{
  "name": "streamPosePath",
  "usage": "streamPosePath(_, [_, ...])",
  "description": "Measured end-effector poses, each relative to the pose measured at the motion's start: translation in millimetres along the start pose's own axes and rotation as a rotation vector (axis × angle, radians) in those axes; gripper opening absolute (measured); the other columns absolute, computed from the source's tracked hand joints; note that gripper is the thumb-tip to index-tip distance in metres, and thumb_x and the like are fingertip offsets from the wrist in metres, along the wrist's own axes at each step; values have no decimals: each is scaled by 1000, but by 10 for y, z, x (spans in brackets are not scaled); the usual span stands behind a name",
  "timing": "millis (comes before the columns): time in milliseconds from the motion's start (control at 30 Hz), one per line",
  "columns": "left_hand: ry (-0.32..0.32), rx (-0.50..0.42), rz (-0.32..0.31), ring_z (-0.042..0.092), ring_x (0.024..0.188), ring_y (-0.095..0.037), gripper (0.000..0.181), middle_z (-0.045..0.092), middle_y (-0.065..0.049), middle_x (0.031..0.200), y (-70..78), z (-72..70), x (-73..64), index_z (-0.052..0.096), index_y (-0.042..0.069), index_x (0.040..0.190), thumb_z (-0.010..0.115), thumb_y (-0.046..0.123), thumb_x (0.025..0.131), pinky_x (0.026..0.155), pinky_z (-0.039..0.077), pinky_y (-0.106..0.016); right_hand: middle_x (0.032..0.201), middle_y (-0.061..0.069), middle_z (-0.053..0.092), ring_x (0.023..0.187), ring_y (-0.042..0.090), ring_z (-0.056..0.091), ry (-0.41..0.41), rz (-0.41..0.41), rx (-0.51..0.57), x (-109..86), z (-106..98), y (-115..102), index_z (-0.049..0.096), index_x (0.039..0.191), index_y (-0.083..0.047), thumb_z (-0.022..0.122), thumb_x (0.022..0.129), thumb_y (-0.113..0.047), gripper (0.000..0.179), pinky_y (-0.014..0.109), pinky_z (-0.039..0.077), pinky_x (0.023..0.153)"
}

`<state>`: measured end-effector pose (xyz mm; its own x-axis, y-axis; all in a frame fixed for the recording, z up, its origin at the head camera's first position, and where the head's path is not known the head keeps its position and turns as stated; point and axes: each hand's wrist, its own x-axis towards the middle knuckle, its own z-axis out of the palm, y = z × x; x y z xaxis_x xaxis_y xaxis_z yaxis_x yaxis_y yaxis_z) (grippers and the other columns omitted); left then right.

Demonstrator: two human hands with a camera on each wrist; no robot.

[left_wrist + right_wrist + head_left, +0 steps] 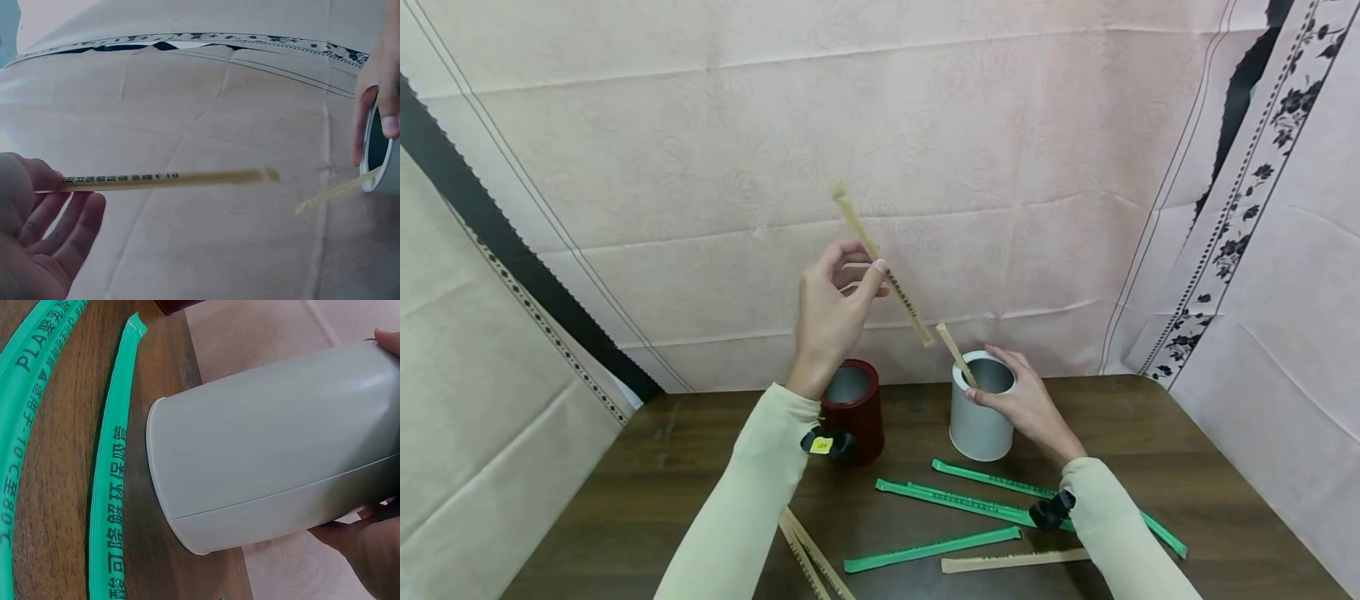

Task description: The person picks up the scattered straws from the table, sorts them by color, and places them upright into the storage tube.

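My left hand (pixel 838 296) pinches a beige paper-wrapped straw (pixel 901 293) between thumb and fingers. The straw is held in the air at a slant, its lower end near the mouth of a light grey can (pixel 981 429). Printed dark characters run along its wrapper in the left wrist view. My right hand (pixel 1018 396) grips the grey can around its rim, thumb at the near side and fingers at the far side. Another beige wrapped straw (pixel 953 350) leans out of that can, its lower part hidden inside. The can stands upright on the brown table (pixel 715 467).
A dark red can (pixel 865 425) stands left of the grey one, partly behind my left wrist. Several green wrapped straws (pixel 932 550) lie in front of the cans. One beige straw (pixel 1015 560) lies nearer me, with more beige straws (pixel 812 554) by my left sleeve. Pale cloth (pixel 925 150) hangs behind.
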<state>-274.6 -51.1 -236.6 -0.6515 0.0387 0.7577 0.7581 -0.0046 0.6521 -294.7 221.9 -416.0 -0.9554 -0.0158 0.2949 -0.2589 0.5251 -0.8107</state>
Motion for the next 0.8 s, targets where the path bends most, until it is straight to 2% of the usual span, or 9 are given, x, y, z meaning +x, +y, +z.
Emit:
streamPosePath(133, [-10, -15, 33, 72, 78, -33, 22, 69, -13, 96, -62, 141, -30, 60, -2, 110, 70, 5, 91, 70, 60, -37, 149, 10, 39, 127, 33, 43, 7, 2, 0, -6, -16, 18, 42, 151, -19, 84, 76, -48, 91, 60, 38, 101])
streamPosePath(233, [-43, 22, 23, 73, 80, -29, 21, 69, -9, 96, -138, 222, -76, 61, 1, 108, 71, 4, 90, 70, 60, -34, 149, 10, 38, 127, 33, 43, 6, 5, -4, -2, -11, 22, 42, 151, -19, 83, 77, -49, 90, 59, 38, 101])
streamPosePath(333, [-107, 55, -30, 74, 84, -23, 15, 69, -7, 96, -253, 293, -150, 65, 4, 103, 72, 6, 90, 72, 59, -31, 149, 9, 39, 128, 32, 43, -1, 1, 3, 10, 6, 10, 42, 151, -20, 83, 76, -50, 90, 59, 38, 101])
streamPosePath(500, [-210, 100, -162, 74, 86, -22, 14, 72, -7, 96, -496, 458, -316, 70, 8, 102, 71, 19, 93, 72, 59, -29, 146, 8, 41, 129, 31, 42, 4, -16, 34, 19, 18, -1, 45, 149, -23, 85, 75, -47, 87, 58, 34, 106])
streamPosePath(633, [-280, 182, -226, 73, 87, -16, 20, 74, -2, 96, -717, 616, -487, 74, 12, 105, 69, 28, 95, 71, 58, -27, 146, 9, 41, 127, 31, 44, 15, -24, 30, 19, 8, 6, 45, 149, -20, 85, 75, -47, 89, 56, 35, 106])
streamPosePath(800, [-398, 323, -262, 68, 81, -10, 29, 74, 3, 96, -974, 746, -696, 76, 16, 110, 60, 39, 100, 65, 55, -23, 146, 8, 42, 123, 29, 47, 22, -32, 37, 7, 1, 20, 45, 149, -18, 85, 75, -48, 90, 52, 40, 101])
